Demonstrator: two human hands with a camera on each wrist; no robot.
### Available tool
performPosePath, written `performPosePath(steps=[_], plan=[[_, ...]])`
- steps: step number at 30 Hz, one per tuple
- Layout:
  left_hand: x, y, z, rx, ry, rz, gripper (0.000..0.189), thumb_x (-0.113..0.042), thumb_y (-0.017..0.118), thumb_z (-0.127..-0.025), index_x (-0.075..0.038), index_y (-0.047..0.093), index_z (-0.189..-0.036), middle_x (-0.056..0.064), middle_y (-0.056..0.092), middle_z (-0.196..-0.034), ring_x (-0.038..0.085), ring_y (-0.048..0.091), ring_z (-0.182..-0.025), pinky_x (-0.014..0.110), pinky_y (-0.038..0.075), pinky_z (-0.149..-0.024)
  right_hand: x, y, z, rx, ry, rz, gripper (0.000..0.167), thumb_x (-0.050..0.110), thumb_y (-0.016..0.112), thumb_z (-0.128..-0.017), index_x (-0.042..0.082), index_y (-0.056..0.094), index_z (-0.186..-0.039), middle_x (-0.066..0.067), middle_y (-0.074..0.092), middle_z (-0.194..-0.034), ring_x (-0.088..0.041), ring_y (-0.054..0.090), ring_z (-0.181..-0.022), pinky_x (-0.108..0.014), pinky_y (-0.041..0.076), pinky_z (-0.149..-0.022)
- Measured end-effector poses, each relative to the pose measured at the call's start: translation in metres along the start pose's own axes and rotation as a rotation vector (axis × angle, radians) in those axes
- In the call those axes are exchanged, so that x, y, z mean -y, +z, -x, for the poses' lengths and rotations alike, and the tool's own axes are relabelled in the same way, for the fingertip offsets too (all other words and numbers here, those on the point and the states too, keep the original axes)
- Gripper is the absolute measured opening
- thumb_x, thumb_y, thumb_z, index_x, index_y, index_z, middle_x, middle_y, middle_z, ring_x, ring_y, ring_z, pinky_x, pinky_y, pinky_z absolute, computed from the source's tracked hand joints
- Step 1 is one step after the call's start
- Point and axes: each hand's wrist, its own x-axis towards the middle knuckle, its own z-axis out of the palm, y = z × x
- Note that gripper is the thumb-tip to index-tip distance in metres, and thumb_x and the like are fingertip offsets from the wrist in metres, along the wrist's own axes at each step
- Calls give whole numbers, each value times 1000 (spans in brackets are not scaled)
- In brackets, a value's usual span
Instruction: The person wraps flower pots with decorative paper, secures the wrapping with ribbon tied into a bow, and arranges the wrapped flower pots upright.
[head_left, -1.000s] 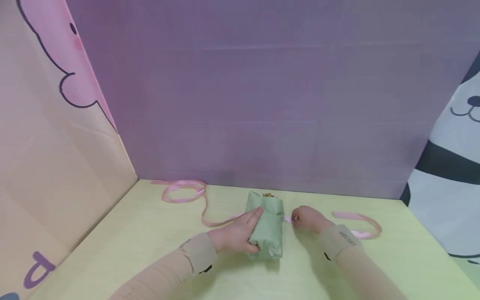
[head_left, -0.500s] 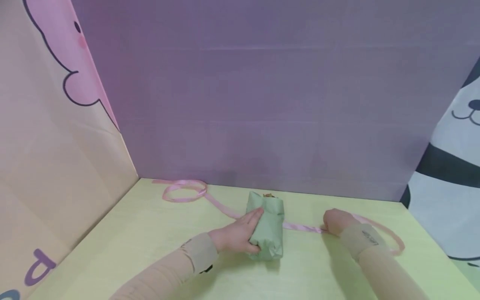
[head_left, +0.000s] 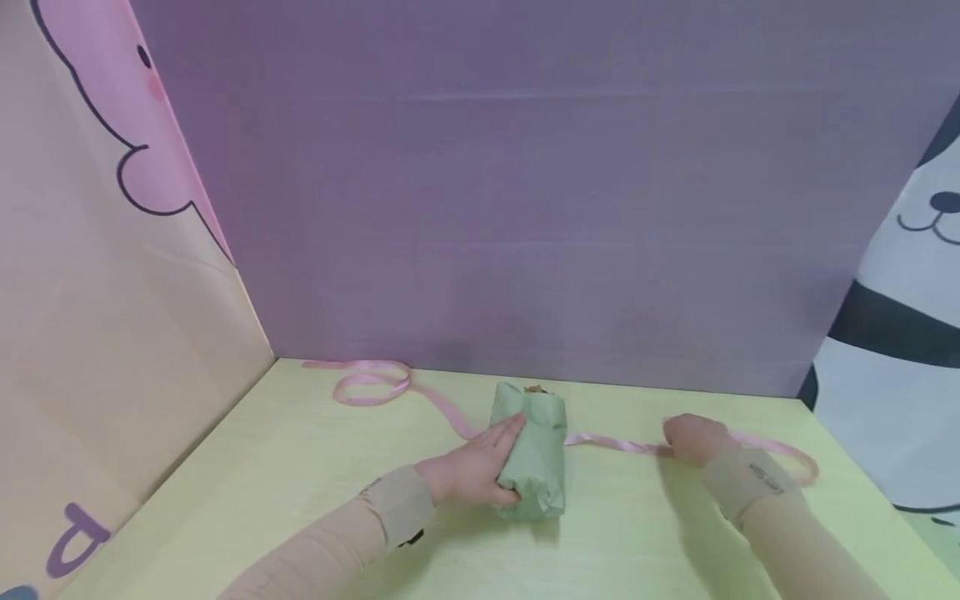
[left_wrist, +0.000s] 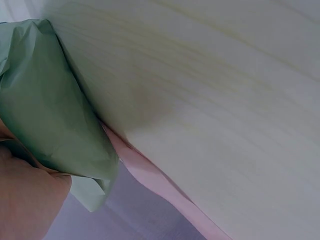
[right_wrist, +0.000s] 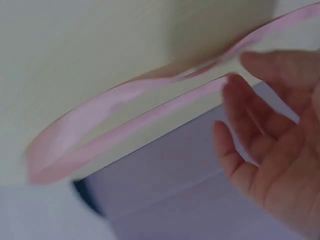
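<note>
A pale green paper-wrapped packet [head_left: 546, 454] lies on the table, with a small brownish bit showing at its far end. My left hand [head_left: 476, 467] holds it from the left, fingers over the top and thumb near the front end. In the left wrist view the green paper [left_wrist: 55, 105] hides most of the fingers. Pink ribbon [head_left: 611, 442] comes out on both sides of the packet. To the right, my right hand [head_left: 697, 439] is just over the ribbon. The right wrist view shows thumb and bent fingers [right_wrist: 235, 92] apart, the index fingertip by the ribbon [right_wrist: 125, 127].
On the left, more ribbon [head_left: 371, 393] lies coiled near the back edge of the light yellow table [head_left: 300, 500]. A purple panel [head_left: 525, 208] rises behind, with printed panels at the left and right, the right one showing a panda [head_left: 892, 417].
My right hand has moved right, away from the packet, and the ribbon there now stretches longer. The left-side ribbon has straightened and its coil shrunk slightly. My left hand stays on the packet.
</note>
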Motion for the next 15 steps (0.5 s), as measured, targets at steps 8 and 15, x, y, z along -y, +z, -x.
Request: performPosePath(steps=[8,15], plan=[[2,-1,3,-14,-1,9,106,-35,73,-79,2,3,-150,19,12,-157,29,18,-144,36,19,-117,99,1,-10,247,119,-994,54,37,57,-92,-11,52,-117,-19,63,-98,-25,64,-84,-41,57,-75],[2,-2,4,0,9,47,109,-36,74,-80,3,-1,-150,20,8,-157,29,14,-145,37,18,-118,135,15,-7,390,116,-1451,61,40,57,-93,-12,47,-122,-21,63,-104,-25,66,-90,-46,54,-86]])
